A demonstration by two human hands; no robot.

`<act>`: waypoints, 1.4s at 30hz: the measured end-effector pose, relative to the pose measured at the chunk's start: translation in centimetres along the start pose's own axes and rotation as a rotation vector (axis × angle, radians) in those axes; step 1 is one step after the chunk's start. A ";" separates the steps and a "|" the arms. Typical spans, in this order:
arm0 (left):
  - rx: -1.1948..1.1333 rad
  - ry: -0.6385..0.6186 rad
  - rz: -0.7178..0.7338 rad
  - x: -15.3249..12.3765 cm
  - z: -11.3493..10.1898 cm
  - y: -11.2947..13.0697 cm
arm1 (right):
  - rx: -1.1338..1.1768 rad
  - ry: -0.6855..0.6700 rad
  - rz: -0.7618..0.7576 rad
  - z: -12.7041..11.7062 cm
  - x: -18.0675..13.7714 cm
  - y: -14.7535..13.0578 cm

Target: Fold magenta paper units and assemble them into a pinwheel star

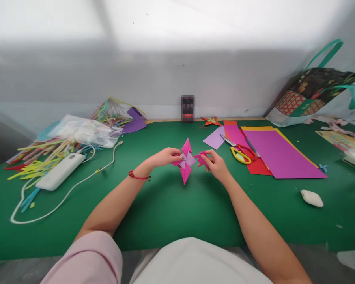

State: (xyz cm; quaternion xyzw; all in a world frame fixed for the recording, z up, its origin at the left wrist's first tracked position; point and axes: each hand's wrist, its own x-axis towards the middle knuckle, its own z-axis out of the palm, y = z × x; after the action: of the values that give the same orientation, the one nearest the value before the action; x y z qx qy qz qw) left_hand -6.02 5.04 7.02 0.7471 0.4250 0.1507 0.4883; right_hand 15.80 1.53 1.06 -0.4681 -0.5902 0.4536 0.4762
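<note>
A folded paper star (186, 161) in pink with a pale lilac centre is held just above the green table (171, 205). My left hand (165, 157) pinches its left point, fingers closed on the paper. My right hand (214, 163) pinches the star's right pink point (201, 158), fingers also closed. A red cord bracelet sits on my left wrist.
Yellow-handled scissors (239, 152) lie on red, pink and purple paper sheets (279, 156) to the right. A small lilac square (215, 138) and an orange folded star (210, 121) lie behind. Left: a white power bank (60, 170) with cable, straws, plastic bags. A white pebble-like object (312, 198) and a gift bag (310, 94) at right.
</note>
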 end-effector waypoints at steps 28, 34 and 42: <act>0.000 0.058 0.087 -0.3 1.4 1.0 | -0.212 0.019 -0.192 -0.6 -0.7 -0.3; 0.156 0.108 0.152 -0.2 2.1 0.8 | -0.245 -0.041 -0.179 -0.9 -0.6 -0.1; 0.072 0.108 0.110 0.1 2.6 0.7 | -0.285 -0.092 -0.121 -1.7 -0.7 -0.5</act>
State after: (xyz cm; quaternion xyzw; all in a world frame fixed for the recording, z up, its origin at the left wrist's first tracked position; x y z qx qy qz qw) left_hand -3.98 3.41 6.38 0.7771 0.4142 0.2022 0.4286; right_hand 17.47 0.86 1.70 -0.4733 -0.6969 0.3565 0.4040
